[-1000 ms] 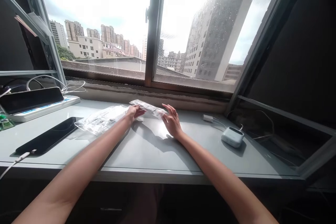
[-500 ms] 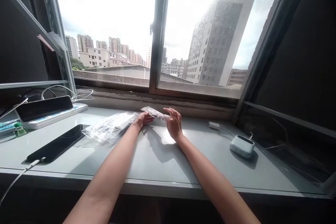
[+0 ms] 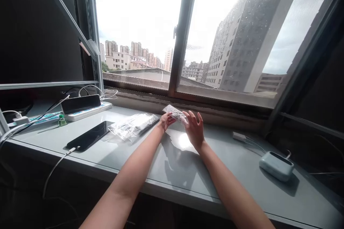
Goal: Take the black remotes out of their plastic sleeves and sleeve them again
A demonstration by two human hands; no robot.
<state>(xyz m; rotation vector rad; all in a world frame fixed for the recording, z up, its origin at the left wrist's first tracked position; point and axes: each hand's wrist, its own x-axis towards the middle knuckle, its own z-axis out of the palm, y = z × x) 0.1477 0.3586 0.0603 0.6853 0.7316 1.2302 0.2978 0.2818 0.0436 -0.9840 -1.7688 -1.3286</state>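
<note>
A small clear plastic packet with something pale inside is held above the desk, tilted down to the right. My left hand grips its lower left side between thumb and fingers. At the packet's right end is my right hand, its fingers curved and partly spread; its thumb is hidden, and it appears to pinch that end. What the packet contains cannot be made out. Just left of my left hand, a pile of clear plastic bags lies on the grey desk.
A black phone with a white cable lies left. Behind it, another phone leans on a white power strip, near a small green bottle. A pale blue device and white adapter sit right. The window stands behind.
The view has turned slightly left, so everything sits further right in the picture. My right hand's fingers have spread and lifted a little at the packet's end. My left hand keeps its grip.
</note>
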